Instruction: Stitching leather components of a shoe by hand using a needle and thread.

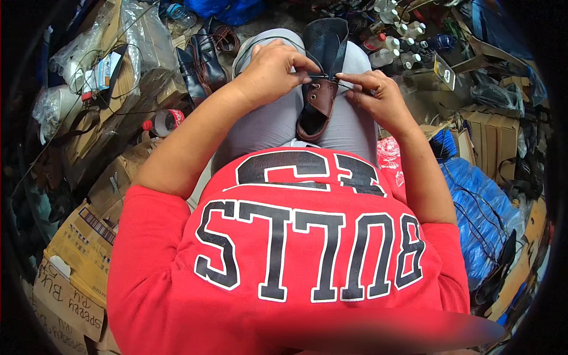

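Left hand (278, 68) and right hand (376, 92) closely flank the brown shoe (322, 99), pinching lace (322, 76) across its long, forward-running axis.

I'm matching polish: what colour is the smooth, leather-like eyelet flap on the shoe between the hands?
The flap is reddish brown; head view shows it best.

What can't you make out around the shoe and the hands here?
All in the head view:
1. The underside of the shoe: hidden beneath its own upper.
2. The exact grip on the lace: too small, partly covered by the fingertips of the left hand and right hand.
3. The blue plastic: cut off by the top edge.
4. Part of the red shirt: under a blurred patch.
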Motion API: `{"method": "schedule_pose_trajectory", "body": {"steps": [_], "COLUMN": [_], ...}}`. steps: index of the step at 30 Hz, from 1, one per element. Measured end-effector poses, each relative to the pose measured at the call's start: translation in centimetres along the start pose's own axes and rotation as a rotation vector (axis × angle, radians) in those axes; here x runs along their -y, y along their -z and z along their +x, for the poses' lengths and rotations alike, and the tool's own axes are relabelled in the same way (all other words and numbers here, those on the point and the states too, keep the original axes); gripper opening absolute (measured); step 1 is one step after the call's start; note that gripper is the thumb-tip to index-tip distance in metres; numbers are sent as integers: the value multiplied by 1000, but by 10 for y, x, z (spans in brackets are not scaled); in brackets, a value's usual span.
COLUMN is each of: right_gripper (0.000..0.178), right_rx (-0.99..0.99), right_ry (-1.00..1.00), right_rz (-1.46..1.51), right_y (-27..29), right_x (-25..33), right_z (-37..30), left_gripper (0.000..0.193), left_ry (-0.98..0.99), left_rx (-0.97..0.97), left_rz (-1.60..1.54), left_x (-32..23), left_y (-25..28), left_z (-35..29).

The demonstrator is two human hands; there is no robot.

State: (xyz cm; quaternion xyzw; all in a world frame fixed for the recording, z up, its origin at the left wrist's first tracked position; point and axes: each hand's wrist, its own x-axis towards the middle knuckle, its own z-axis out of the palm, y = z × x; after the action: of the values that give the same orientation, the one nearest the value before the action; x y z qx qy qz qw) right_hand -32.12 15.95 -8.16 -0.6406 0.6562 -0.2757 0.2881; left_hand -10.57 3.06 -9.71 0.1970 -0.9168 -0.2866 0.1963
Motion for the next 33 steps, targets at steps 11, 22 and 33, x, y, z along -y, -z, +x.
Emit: {"method": "schedule_pose_trajectory", "body": {"steps": [11,22,33], "right_gripper": [27,7,15], "right_rx": [-108,-42,-104], "right_ry": [-193,-215,-111], "right_rz": [385,606,224], "right_y": [-22,-17,-3], "right_x": [-6,-15,-27], "right_z": [1,12,-4], "left_gripper": [18,10,9], "left_ry": [327,194,160], "left_rx": [91,24,117], "left_rz": [-64,-11,-97], "left_x": [-13,-10,-10], "left_y": [-13,-14,-6], "left_z": [11,23,17]}}
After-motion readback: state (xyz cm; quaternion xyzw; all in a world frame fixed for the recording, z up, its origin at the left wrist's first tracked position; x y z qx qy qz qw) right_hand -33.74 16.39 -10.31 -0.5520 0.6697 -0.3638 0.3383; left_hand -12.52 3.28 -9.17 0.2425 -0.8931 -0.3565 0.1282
